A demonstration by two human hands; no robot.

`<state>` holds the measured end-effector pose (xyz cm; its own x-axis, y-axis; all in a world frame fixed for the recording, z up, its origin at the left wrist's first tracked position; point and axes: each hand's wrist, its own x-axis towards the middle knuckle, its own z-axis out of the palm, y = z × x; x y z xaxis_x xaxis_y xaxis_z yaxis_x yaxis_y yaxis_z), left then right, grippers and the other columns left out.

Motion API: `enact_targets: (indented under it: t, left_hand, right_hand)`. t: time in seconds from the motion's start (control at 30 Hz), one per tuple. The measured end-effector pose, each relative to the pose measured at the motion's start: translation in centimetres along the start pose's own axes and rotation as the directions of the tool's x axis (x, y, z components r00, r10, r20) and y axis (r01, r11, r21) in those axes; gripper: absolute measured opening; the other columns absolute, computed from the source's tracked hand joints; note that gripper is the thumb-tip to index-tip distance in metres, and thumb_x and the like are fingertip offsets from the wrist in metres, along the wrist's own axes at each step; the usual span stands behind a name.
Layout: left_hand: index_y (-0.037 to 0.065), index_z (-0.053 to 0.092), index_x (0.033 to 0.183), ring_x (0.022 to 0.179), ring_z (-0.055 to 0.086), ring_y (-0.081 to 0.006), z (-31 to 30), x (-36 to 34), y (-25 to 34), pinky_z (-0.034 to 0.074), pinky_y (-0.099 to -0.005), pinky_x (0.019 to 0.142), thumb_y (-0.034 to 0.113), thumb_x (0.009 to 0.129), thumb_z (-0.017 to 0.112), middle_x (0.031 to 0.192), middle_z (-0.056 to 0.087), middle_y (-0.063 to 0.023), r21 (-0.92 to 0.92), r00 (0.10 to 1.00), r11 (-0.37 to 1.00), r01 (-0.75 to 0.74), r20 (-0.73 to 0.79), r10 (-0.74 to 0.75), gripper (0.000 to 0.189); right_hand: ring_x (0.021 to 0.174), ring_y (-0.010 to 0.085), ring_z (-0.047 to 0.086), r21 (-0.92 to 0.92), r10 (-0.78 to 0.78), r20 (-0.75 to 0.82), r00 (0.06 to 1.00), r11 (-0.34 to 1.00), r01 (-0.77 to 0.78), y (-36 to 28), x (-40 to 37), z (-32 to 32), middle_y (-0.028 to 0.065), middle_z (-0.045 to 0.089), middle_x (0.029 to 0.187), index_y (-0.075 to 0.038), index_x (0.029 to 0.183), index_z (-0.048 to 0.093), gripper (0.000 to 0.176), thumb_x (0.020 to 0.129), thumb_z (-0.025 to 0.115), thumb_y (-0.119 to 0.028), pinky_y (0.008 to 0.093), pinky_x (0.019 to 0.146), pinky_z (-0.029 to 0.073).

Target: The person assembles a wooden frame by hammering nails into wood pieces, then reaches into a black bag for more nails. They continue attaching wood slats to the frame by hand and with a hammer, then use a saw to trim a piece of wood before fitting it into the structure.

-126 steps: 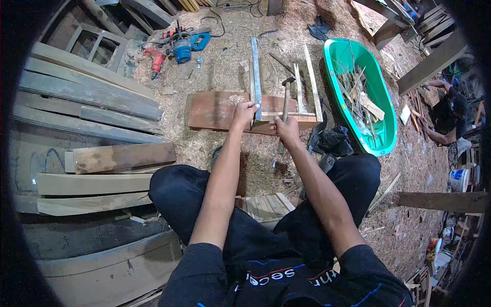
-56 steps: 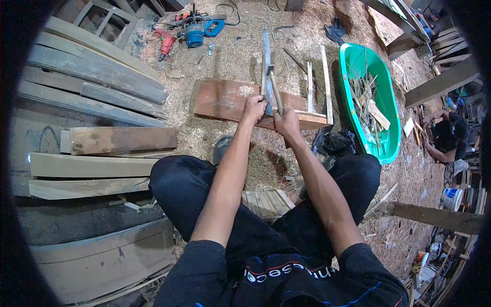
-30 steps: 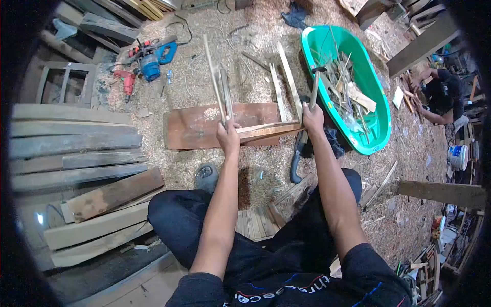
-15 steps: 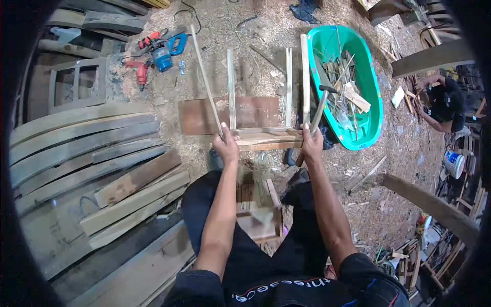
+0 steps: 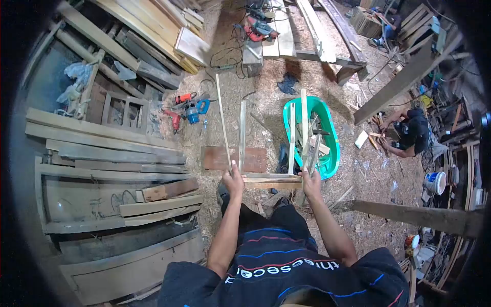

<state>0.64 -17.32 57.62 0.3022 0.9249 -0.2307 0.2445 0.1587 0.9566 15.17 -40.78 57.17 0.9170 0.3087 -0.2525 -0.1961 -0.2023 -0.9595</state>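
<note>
A wooden frame (image 5: 272, 179) with long upright legs is held out in front of me by both hands. My left hand (image 5: 233, 181) is closed around its left corner, where a thin wooden strip (image 5: 223, 120) also rises from the grip. At the right corner, my right hand (image 5: 311, 185) is wrapped around the frame and the handle of a hammer (image 5: 314, 153). The hammer's dark head points away from me, over the green tub (image 5: 335, 153). The palms and some fingertips are hidden behind the wood.
Wood scraps lie in the tub. Power tools (image 5: 192, 112) and a brown board (image 5: 255, 159) are on the sawdust floor. Stacked planks (image 5: 107, 143) line the left. A bench (image 5: 307, 53) stands ahead, a beam (image 5: 409, 212) juts in at right, and a person (image 5: 409, 133) crouches beyond the tub.
My view has risen and tilted forward, bringing the bench into sight. The frame, strip and hammer have been lifted with my hands, and the small wooden piece between my legs is out of view.
</note>
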Motion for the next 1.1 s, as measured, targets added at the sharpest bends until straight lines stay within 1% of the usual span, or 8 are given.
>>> enact_targets:
  t: [0.1,0.3,0.5,0.63,0.67,0.8,0.9,1.1]
  left_hand:
    - [0.003,0.049,0.073,0.047,0.057,-0.0155,-0.1,-0.9,0.8,0.052,-0.0318,0.046,0.039,0.099,0.053,0.060,0.047,-0.0019,0.027,0.999,0.999,-0.030,0.019,0.029,0.044]
    - [0.000,0.053,0.080,0.047,0.060,-0.0175,-1.8,1.0,4.4,0.049,-0.0317,0.043,0.042,0.098,0.054,0.061,0.051,-0.0035,-0.024,0.996,1.000,-0.020,0.089,0.022,0.046]
    - [-0.002,0.057,0.086,0.047,0.061,-0.0181,-5.9,10.1,5.0,0.047,-0.0308,0.042,0.042,0.098,0.055,0.064,0.055,-0.0046,-0.058,0.977,0.998,-0.034,0.210,0.045,0.045]
    - [-0.005,0.063,0.092,0.049,0.063,-0.0182,-9.8,17.3,5.1,0.047,-0.0311,0.044,0.040,0.099,0.053,0.068,0.062,-0.0118,0.026,0.958,0.984,-0.179,0.231,0.168,0.047]
    - [-0.005,0.061,0.093,0.049,0.061,-0.0178,-11.2,18.1,6.5,0.049,-0.0305,0.044,0.038,0.099,0.053,0.072,0.061,-0.0108,-0.024,0.946,1.000,0.009,0.325,-0.001,0.044]
    - [-0.004,0.054,0.087,0.048,0.060,-0.0190,-14.4,22.3,12.1,0.053,-0.0301,0.043,0.038,0.099,0.054,0.070,0.054,-0.0071,-0.042,0.902,0.998,-0.056,0.427,0.068,0.043]
    - [-0.001,0.051,0.082,0.049,0.060,-0.0183,-15.0,25.3,12.8,0.053,-0.0294,0.043,0.037,0.099,0.054,0.069,0.052,-0.0063,-0.133,0.860,0.988,-0.080,0.493,0.136,0.042]
    - [0.002,0.049,0.081,0.048,0.057,-0.0151,-15.2,28.1,15.3,0.053,-0.0298,0.042,0.031,0.101,0.051,0.066,0.047,-0.0034,-0.070,0.791,0.984,-0.164,0.586,0.174,0.036]
  right_hand:
    - [0.077,0.0157,0.065,0.147,0.022,-0.086,0.996,0.989,-0.009,-1.4,-1.3,-0.7,0.0083,0.066,0.091,0.000,0.109,0.059,0.026,0.099,0.056,-0.023,0.0315,0.070,0.053]
    - [0.076,0.0155,0.065,0.098,0.006,-0.198,0.980,0.995,0.014,-1.9,-3.3,1.7,0.0079,0.066,0.091,0.001,0.108,0.059,0.030,0.099,0.057,-0.027,0.0313,0.068,0.053]
    - [0.077,0.0166,0.065,0.171,0.088,-0.279,0.956,0.984,-0.041,-7.1,-5.5,11.2,0.0085,0.066,0.090,0.001,0.108,0.058,0.031,0.100,0.055,-0.028,0.0315,0.070,0.053]
    - [0.076,0.0173,0.066,0.234,0.115,-0.357,0.927,0.972,-0.031,-10.0,-6.9,18.8,0.0103,0.066,0.088,0.002,0.108,0.058,0.031,0.100,0.056,-0.027,0.0321,0.071,0.054]
    - [0.077,0.0173,0.066,0.232,0.127,-0.392,0.911,0.972,-0.036,-11.4,-7.7,21.0,0.0105,0.066,0.088,0.002,0.107,0.059,0.030,0.100,0.056,-0.027,0.0318,0.071,0.054]
    - [0.078,0.0173,0.067,0.196,0.093,-0.450,0.888,0.981,-0.003,-13.2,-9.3,26.2,0.0107,0.067,0.089,0.002,0.104,0.061,0.029,0.099,0.056,-0.026,0.0308,0.070,0.054]
    - [0.077,0.0163,0.066,0.307,0.151,-0.547,0.824,0.951,0.030,-14.0,-9.8,29.5,0.0094,0.068,0.087,0.002,0.103,0.061,0.027,0.099,0.057,-0.024,0.0302,0.071,0.054]
    - [0.074,0.0136,0.063,0.263,0.126,-0.647,0.752,0.962,0.066,-12.0,-10.4,33.7,0.0057,0.067,0.082,0.000,0.101,0.061,0.024,0.099,0.057,-0.024,0.0297,0.070,0.050]
